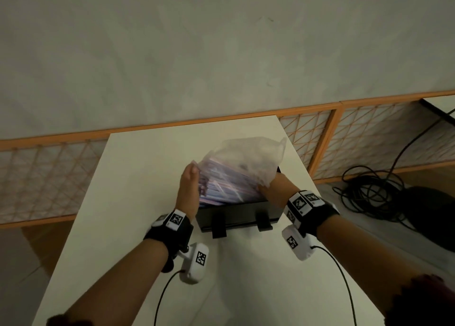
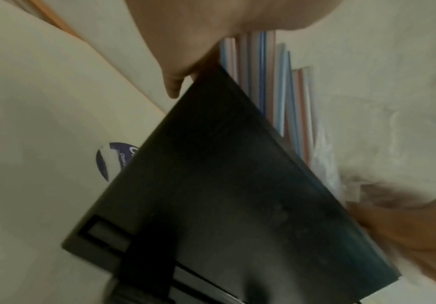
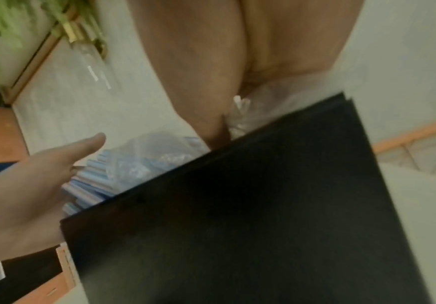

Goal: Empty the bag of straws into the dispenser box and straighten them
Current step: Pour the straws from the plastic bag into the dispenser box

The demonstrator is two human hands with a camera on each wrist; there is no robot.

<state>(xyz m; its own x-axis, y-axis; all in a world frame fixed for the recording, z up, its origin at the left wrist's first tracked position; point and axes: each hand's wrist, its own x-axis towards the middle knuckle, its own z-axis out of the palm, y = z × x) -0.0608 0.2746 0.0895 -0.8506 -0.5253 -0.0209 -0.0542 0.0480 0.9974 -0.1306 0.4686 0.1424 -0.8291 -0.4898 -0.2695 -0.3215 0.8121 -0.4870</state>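
Observation:
A black dispenser box [image 1: 238, 214] stands on the white table [image 1: 138, 178]. Above its open top a clear plastic bag [image 1: 248, 158] lies tilted, with a bundle of blue, white and reddish straws [image 1: 221, 190] sliding out at its lower left. My left hand [image 1: 190, 178] presses straight fingers against the left ends of the straws. My right hand [image 1: 270, 185] grips the bag at the box's right end. In the left wrist view the straws [image 2: 271, 82] rise behind the box wall [image 2: 224, 185]. The right wrist view shows bag plastic [image 3: 263, 96] pinched under my palm and the straw ends [image 3: 89, 183].
A wood-framed lattice screen [image 1: 357, 133] runs behind the table. Coiled black cables [image 1: 369, 190] and a dark bulky object [image 1: 430, 214] lie on the floor to the right. A round blue sticker [image 2: 107, 160] is on the table beside the box.

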